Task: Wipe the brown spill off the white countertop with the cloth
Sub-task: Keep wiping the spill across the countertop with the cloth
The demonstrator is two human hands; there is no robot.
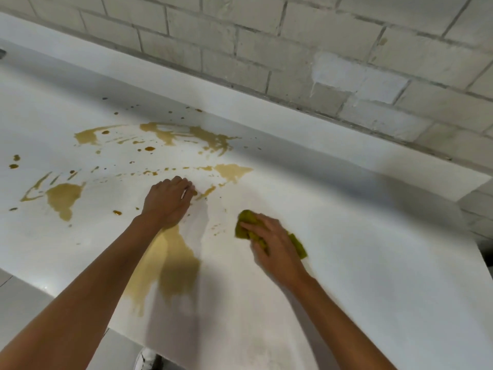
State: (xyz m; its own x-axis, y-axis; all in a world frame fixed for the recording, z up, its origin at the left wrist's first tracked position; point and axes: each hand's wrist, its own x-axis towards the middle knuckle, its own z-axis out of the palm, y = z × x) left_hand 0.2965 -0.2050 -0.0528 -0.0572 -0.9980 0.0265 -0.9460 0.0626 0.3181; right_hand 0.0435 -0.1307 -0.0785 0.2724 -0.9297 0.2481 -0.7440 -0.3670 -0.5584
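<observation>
A crumpled yellow-green cloth [246, 222], judged soft, light and absorbent, is being pressed onto the smooth white countertop [373, 263] by the right hand [274, 244], whose spread fingers are clamping it from above; a bunched top grip is suiting it. Thin brown liquid spill [173, 265] is lying mostly leftward, partly under the left hand [168, 201], whose fingers are curled together. The cloth's underside is being hidden; motion blur is softening its edges.

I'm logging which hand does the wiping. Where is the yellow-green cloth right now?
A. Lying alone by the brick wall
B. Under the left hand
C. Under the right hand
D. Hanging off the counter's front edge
C: the cloth is pressed to the countertop under the right hand; the left hand holds nothing.
</observation>
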